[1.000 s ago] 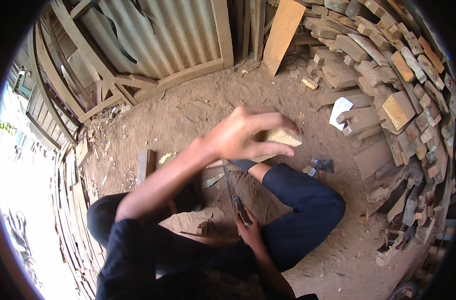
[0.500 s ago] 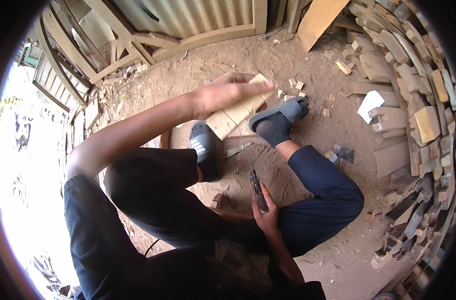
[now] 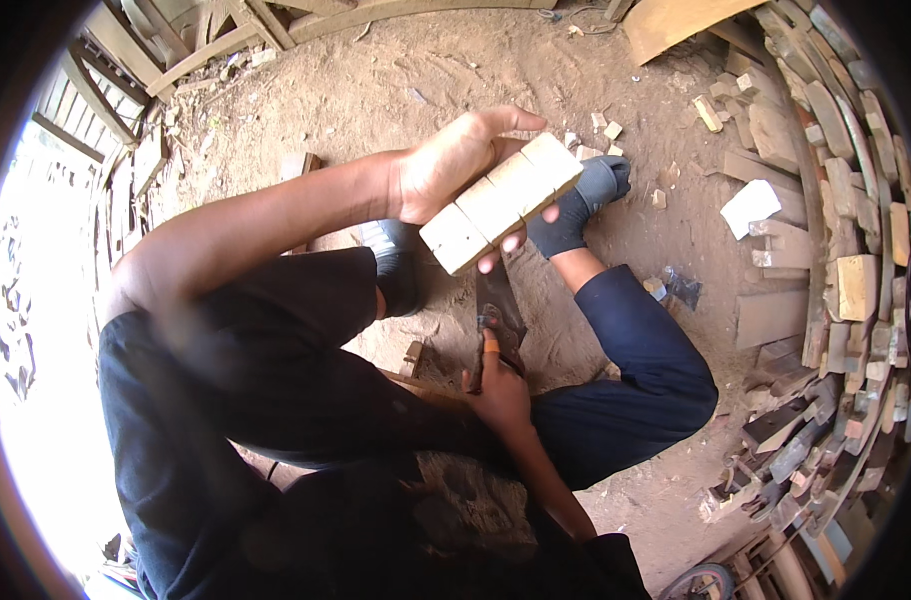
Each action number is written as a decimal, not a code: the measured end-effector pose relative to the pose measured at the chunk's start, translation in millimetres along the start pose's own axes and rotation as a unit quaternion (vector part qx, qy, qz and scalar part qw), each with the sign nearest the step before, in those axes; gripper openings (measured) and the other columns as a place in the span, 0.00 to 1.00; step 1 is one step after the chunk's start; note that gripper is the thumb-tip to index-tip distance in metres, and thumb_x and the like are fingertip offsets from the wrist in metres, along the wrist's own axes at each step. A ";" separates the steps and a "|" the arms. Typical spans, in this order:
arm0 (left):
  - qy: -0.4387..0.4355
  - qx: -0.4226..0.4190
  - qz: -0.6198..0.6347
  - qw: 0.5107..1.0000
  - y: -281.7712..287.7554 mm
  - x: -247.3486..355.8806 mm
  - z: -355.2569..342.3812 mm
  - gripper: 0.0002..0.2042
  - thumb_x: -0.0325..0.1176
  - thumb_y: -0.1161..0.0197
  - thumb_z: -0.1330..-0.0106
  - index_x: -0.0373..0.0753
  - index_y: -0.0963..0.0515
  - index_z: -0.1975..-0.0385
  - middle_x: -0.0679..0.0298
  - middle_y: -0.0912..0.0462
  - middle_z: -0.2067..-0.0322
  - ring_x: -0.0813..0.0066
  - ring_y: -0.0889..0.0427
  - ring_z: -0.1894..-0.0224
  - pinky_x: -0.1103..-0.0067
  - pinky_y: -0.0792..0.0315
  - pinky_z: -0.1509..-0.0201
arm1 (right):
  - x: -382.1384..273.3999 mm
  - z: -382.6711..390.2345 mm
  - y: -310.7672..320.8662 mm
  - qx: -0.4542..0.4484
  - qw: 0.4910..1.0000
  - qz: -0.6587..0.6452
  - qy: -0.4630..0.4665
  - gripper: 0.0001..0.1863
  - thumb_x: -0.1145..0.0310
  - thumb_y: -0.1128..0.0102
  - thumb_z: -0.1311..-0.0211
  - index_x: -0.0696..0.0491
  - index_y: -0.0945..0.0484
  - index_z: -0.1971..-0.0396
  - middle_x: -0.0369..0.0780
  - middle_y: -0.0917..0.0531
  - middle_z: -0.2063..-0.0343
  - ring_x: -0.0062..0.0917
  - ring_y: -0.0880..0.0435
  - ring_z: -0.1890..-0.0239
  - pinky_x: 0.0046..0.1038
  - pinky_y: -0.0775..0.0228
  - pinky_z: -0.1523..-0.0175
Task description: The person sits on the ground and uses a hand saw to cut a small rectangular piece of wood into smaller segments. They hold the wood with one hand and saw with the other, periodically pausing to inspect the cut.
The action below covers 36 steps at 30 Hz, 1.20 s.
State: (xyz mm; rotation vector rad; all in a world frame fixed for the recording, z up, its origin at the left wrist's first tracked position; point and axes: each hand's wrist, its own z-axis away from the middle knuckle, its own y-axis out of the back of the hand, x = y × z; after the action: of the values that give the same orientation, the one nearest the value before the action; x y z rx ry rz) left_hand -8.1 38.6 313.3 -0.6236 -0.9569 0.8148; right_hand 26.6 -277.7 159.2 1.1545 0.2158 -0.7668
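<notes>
My left hand point(image 3: 456, 160) is closed around a pale wooden block point(image 3: 503, 205), held up above the ground between my feet. Dark lines, which look like saw cuts, run across the block's upper face. Its fingers come round the lower edge, and the thumb is stretched out beyond the far end. Below the block, my right hand point(image 3: 501, 395) grips the handle of a handsaw point(image 3: 498, 290). The saw's dark blade points away from me towards the block, and its far end is hidden behind my left fingers and the block.
Both feet, in dark sandals point(image 3: 604, 178), rest on the dirt floor point(image 3: 376, 100). Small wood offcuts point(image 3: 613, 130) lie beyond the right foot. Stacked wood scraps point(image 3: 856, 200) line the right side, with a white piece point(image 3: 750, 209) beside them. A wooden frame point(image 3: 326, 22) stands at the back.
My left hand has turned the block so its cut face shows more, with the palm now upward. My right hand has moved slightly up and left, turning the saw so its blade shows broadside.
</notes>
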 end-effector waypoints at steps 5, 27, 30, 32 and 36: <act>-0.077 0.053 -0.012 0.996 14.2 1.2 10.2 0.23 0.52 0.56 0.33 0.36 0.30 0.55 0.57 0.22 0.66 0.61 0.20 0.75 0.60 0.22 0.75 | -0.6 -7.4 -14.4 -0.066 0.995 0.031 0.065 0.50 0.58 0.33 0.47 0.58 0.54 0.30 0.53 0.20 0.64 0.44 0.19 0.60 0.40 0.28 0.53; -0.138 0.124 -0.157 0.970 6.7 -10.5 8.4 0.19 0.29 0.37 0.42 0.38 0.35 0.52 0.61 0.25 0.70 0.72 0.21 0.72 0.71 0.20 0.76 | -114.2 37.0 251.8 0.096 0.656 -0.593 0.457 0.10 0.70 0.41 0.37 0.56 0.28 0.59 0.46 0.23 0.66 0.34 0.21 0.69 0.34 0.28 0.65; -0.150 0.124 -0.133 0.972 17.7 -15.6 -2.9 0.20 0.29 0.38 0.42 0.38 0.36 0.51 0.60 0.25 0.70 0.73 0.21 0.72 0.71 0.19 0.75 | -157.1 23.0 246.3 0.147 0.627 -0.645 0.412 0.07 0.74 0.35 0.43 0.50 0.25 0.75 0.39 0.29 0.74 0.25 0.28 0.74 0.23 0.38 0.72; -0.136 0.132 -0.163 0.968 17.6 -12.7 5.0 0.20 0.31 0.39 0.40 0.36 0.36 0.50 0.59 0.26 0.68 0.72 0.21 0.72 0.71 0.19 0.74 | -161.2 24.5 242.4 0.120 0.580 -0.714 0.374 0.08 0.74 0.35 0.44 0.51 0.27 0.77 0.38 0.31 0.76 0.24 0.31 0.76 0.22 0.41 0.74; -0.166 0.151 -0.171 0.959 21.8 -13.4 6.5 0.22 0.33 0.40 0.41 0.34 0.36 0.49 0.57 0.25 0.70 0.72 0.21 0.72 0.72 0.19 0.74 | -162.6 33.3 225.0 0.118 0.526 -0.780 0.318 0.10 0.76 0.37 0.43 0.52 0.28 0.79 0.38 0.32 0.76 0.23 0.34 0.76 0.21 0.42 0.74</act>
State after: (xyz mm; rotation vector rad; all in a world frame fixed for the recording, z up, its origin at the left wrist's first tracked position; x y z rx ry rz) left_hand -25.4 40.4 293.4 -0.0488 -1.1751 0.7444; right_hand 45.3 -194.4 425.4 1.2458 2.0546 -1.9210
